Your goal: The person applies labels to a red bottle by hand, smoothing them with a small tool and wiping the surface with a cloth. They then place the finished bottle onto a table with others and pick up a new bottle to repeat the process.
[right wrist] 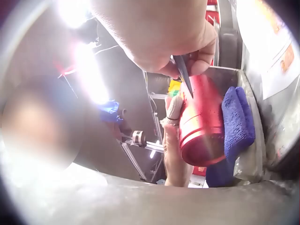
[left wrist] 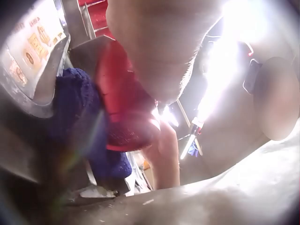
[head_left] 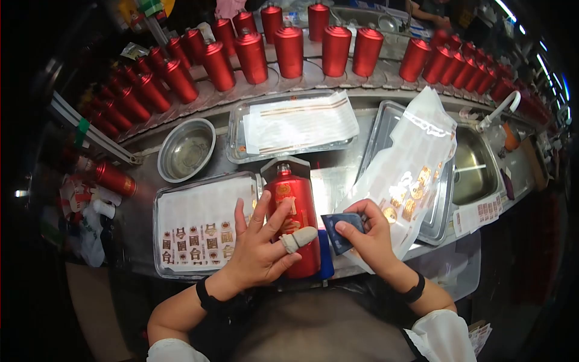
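A red bottle [head_left: 294, 199] with gold decals lies in front of me, its neck pointing away. Spread over its left side is my left hand [head_left: 256, 247], fingers fairly straight, with a pale cloth cover [head_left: 297, 239] on one finger. In my right hand [head_left: 374, 238], thumb and fingers pinch a dark, flat scraper [head_left: 338, 232] just right of the bottle. From the right wrist view the scraper [right wrist: 184, 72] shows a thin pointed edge over the bottle [right wrist: 201, 124]. A blue cloth [right wrist: 236, 117] sits against the bottle's right side.
A tray [head_left: 158, 211] with a sheet of gold decals lies left. Behind are a metal bowl [head_left: 211, 136] and a tray of striped sheets [head_left: 234, 136]. A decal film [head_left: 416, 130] covers another tray at right, beside a sink [head_left: 473, 181]. Several red bottles [head_left: 289, 51] line the back.
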Demonstrator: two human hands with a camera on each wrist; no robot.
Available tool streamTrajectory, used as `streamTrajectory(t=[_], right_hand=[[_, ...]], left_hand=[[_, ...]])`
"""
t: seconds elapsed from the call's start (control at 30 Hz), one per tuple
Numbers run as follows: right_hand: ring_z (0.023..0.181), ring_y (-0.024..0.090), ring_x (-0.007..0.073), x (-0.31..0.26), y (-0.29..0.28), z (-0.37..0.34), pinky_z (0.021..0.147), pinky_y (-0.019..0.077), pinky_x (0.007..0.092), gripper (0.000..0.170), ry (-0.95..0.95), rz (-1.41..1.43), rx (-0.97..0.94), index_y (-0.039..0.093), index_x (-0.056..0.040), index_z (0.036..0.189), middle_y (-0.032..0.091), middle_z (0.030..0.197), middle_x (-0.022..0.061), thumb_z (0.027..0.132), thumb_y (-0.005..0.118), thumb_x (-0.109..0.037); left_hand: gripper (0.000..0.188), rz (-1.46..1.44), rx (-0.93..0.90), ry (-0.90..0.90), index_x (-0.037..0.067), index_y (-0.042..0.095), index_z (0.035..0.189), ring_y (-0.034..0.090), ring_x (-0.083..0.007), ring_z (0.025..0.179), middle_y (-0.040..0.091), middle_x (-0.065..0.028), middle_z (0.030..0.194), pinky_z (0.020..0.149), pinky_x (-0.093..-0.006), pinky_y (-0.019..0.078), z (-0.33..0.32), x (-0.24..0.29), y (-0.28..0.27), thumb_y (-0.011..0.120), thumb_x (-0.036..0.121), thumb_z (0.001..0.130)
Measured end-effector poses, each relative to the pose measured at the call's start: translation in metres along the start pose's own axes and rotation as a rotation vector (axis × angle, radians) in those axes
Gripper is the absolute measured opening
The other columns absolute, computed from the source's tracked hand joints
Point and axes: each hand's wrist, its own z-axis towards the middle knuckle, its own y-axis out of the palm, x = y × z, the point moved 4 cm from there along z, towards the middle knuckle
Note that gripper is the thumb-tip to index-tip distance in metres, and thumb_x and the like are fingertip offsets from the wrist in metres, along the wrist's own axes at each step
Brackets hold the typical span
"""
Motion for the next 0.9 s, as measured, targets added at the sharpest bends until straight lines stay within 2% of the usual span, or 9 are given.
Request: streamTrajectory(t=[0.1,0.2,0.4,0.67,0.7,0.77,0.83,0.9], right_hand=[[0.081,0.062,0.0057,-0.006,0.016,0.003,0.070,0.0520,0.0198,0.027,-0.062,0.054,-0.034,0.055,-0.0026,0.108,0.064,0.092,0.0028,0.088,0.073,-0.005],[0.081,0.060,0.0047,-0.009,0.030,0.010,0.070,0.0499,0.0202,0.025,-0.050,-0.039,-0.058,0.055,-0.0018,0.107,0.063,0.092,0.0024,0.090,0.072,-0.006],[0.080,0.059,0.0048,0.005,0.028,0.010,0.069,0.0493,0.0203,0.025,-0.028,0.053,-0.043,0.056,-0.0027,0.107,0.063,0.090,0.0020,0.089,0.073,-0.007],[0.077,0.057,0.0038,0.007,0.026,0.002,0.066,0.0482,0.0210,0.024,-0.078,-0.071,-0.017,0.057,-0.0040,0.105,0.061,0.088,0.0002,0.090,0.074,-0.013],[0.076,0.057,0.0039,0.005,0.028,-0.001,0.066,0.0479,0.0210,0.025,-0.071,0.029,-0.020,0.057,-0.0038,0.104,0.061,0.088,-0.0004,0.090,0.074,-0.014],[0.081,0.057,0.0046,0.010,0.023,-0.003,0.070,0.0487,0.0216,0.027,-0.105,-0.040,-0.037,0.057,-0.0031,0.105,0.062,0.089,0.0001,0.089,0.075,-0.017],[0.080,0.062,0.0070,0.010,0.019,-0.007,0.068,0.0524,0.0219,0.027,-0.119,-0.063,-0.053,0.057,-0.0043,0.106,0.064,0.093,0.0017,0.089,0.075,-0.015],[0.080,0.063,0.0077,0.008,0.013,-0.007,0.068,0.0527,0.0222,0.027,-0.100,-0.037,-0.058,0.057,-0.0038,0.107,0.064,0.095,0.0027,0.090,0.074,-0.014]], left_hand=[[0.041,-0.013,0.060,-0.088,0.027,0.070,0.126,0.014,-0.0439,0.150,0.024,-0.0185,0.163,0.114,-0.0651,-0.0043,-0.002,-0.012,-0.004,0.049,0.048,0.099],[0.043,-0.033,0.067,-0.138,0.025,0.069,0.128,0.014,-0.0439,0.150,0.024,-0.0208,0.162,0.114,-0.0645,-0.0044,-0.009,-0.023,-0.004,0.046,0.048,0.100],[0.043,-0.153,0.108,-0.213,0.022,0.067,0.130,0.015,-0.0429,0.150,0.023,-0.0201,0.162,0.115,-0.0637,-0.0036,-0.030,-0.030,0.000,0.047,0.046,0.100],[0.036,-0.080,0.147,-0.115,0.027,0.070,0.126,0.023,-0.0445,0.147,0.030,-0.0192,0.160,0.116,-0.0640,-0.0003,0.017,-0.022,-0.015,0.056,0.038,0.095],[0.035,-0.070,0.158,-0.103,0.028,0.071,0.125,0.024,-0.0446,0.147,0.031,-0.0192,0.160,0.116,-0.0641,0.0003,0.023,-0.023,-0.015,0.057,0.036,0.094],[0.034,-0.033,0.158,-0.069,0.026,0.071,0.123,0.028,-0.0431,0.145,0.032,-0.0193,0.159,0.116,-0.0643,0.0027,0.028,-0.019,-0.021,0.057,0.033,0.094],[0.034,-0.044,0.184,-0.095,0.027,0.071,0.123,0.032,-0.0425,0.143,0.035,-0.0184,0.158,0.115,-0.0654,0.0050,0.022,-0.026,-0.016,0.060,0.034,0.092],[0.035,-0.094,0.228,-0.135,0.025,0.070,0.126,0.031,-0.0417,0.144,0.033,-0.0192,0.158,0.115,-0.0650,0.0041,0.015,-0.032,-0.013,0.058,0.034,0.094]])
